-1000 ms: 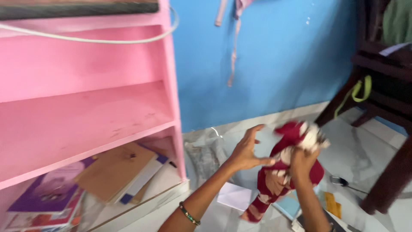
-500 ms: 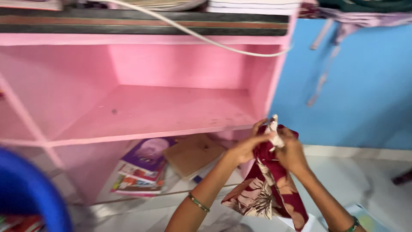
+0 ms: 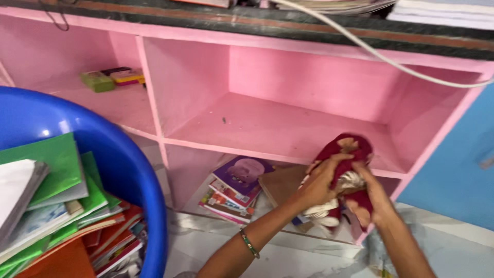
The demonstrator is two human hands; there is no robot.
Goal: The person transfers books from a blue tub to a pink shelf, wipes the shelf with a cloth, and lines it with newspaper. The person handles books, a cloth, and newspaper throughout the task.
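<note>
Both hands meet at about four o'clock in the view, in front of the pink shelf [image 3: 267,128]. The left hand [image 3: 319,186] is curled around a bunched red cloth [image 3: 346,154] with a cream pattern, its fingers closed over the upper left of the bundle. The right hand [image 3: 371,198] grips the same cloth from the lower right, fingers wrapped under it and thumb pressed against the fabric. The cloth is crumpled into a ball between the two hands, held in the air just at the front edge of the middle shelf board, at its right end. A green bangle [image 3: 249,243] sits on the left wrist.

Below the hands, toward seven o'clock from them, a stack of books [image 3: 234,188] lies on the bottom shelf beside a brown board [image 3: 280,186]. At nine o'clock in the view a blue tub [image 3: 121,159] holds green and orange notebooks [image 3: 54,201]. At eleven o'clock, small boxes [image 3: 110,78] rest in the left compartment. A white cable [image 3: 391,59] hangs across the top right.
</note>
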